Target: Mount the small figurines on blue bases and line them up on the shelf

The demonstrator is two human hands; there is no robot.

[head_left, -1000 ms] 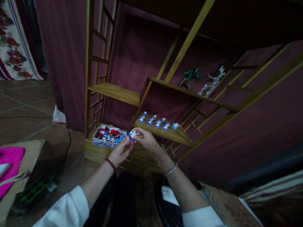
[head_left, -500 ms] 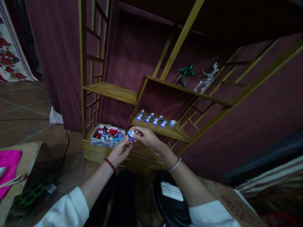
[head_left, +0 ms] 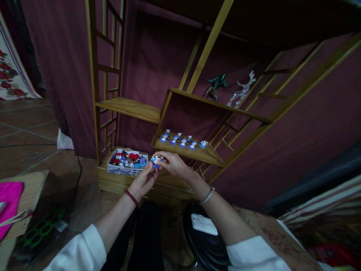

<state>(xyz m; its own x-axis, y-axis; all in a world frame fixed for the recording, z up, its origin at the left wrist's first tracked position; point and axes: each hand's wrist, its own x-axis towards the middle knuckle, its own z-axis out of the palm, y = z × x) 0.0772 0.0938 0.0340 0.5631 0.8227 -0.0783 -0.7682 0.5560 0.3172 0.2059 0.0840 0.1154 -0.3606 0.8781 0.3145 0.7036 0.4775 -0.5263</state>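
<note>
A small blue-and-white figurine (head_left: 156, 160) on a purple-blue base is held between both hands in front of the shelf. My left hand (head_left: 145, 180) grips its base from below and the left. From the right, the fingers of my right hand (head_left: 172, 164) close on its upper side, hiding part of it. Just left of the hands stands an open cardboard box (head_left: 121, 170) full of loose figurines (head_left: 128, 160) in red, blue, black and white. On the low shelf (head_left: 207, 156) beyond my right hand, several similar figurines (head_left: 183, 142) stand upright in rows.
The wooden display rack (head_left: 126, 107) has lattice sides. A green figure (head_left: 217, 86) and a clear deer-like ornament (head_left: 242, 90) stand on its higher shelf. Behind my right forearm is a black stool (head_left: 207, 244) bearing a white phone-like object (head_left: 203, 224). Pink cloth (head_left: 10, 201) lies at left.
The view has shifted slightly, so the rack appears a little further left. Both hands keep hold of the figurine in nearly the same pose.
</note>
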